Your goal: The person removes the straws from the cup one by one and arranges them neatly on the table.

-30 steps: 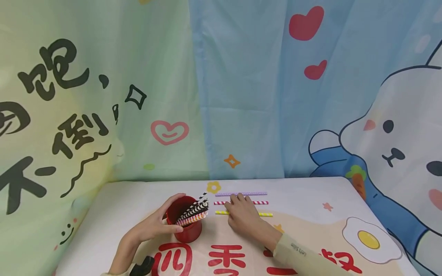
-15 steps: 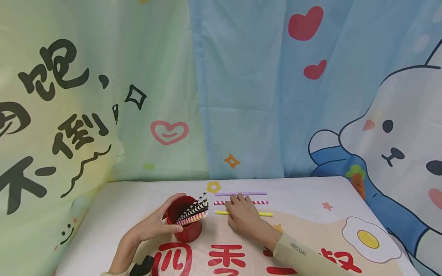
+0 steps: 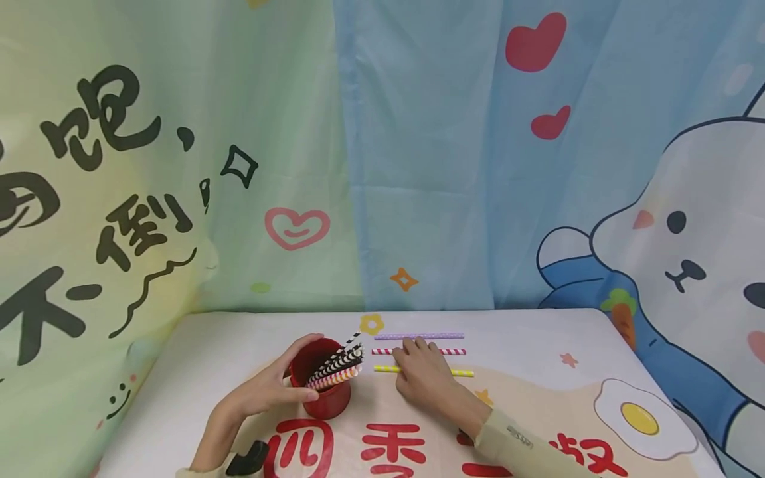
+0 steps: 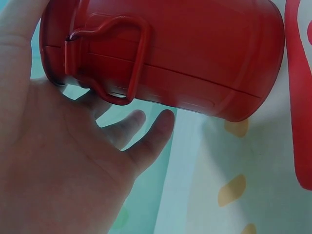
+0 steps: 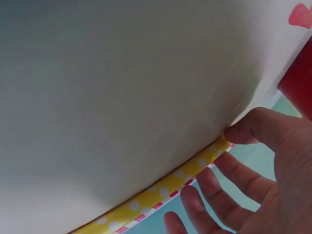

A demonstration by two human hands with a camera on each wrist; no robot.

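My left hand point(image 3: 257, 397) point(image 4: 68, 161) grips a red cup point(image 3: 330, 403) point(image 4: 195, 53), thumb on the near side and fingers at the rim. Striped straws point(image 3: 339, 364), several of them black and white or pink and orange, lean rightward inside it. Three straws lie in parallel on the table: purple point(image 3: 445, 336), red-and-white point(image 3: 457, 352) and yellow dotted point(image 3: 465, 373) point(image 5: 134, 205). Across the lower two lies my right hand point(image 3: 425, 380) point(image 5: 258, 185), fingers slightly bent and apart, thumb tip against the yellow one; contact under the other fingertips cannot be told.
The table point(image 3: 215, 332) carries a printed cloth with red characters and a fried egg point(image 3: 639, 418). Behind its far edge hangs a printed curtain point(image 3: 418, 146). A black strap point(image 3: 248, 459) is around the left wrist.
The head view has shifted very slightly. Both hands, the cup and the straws keep the same places relative to each other.
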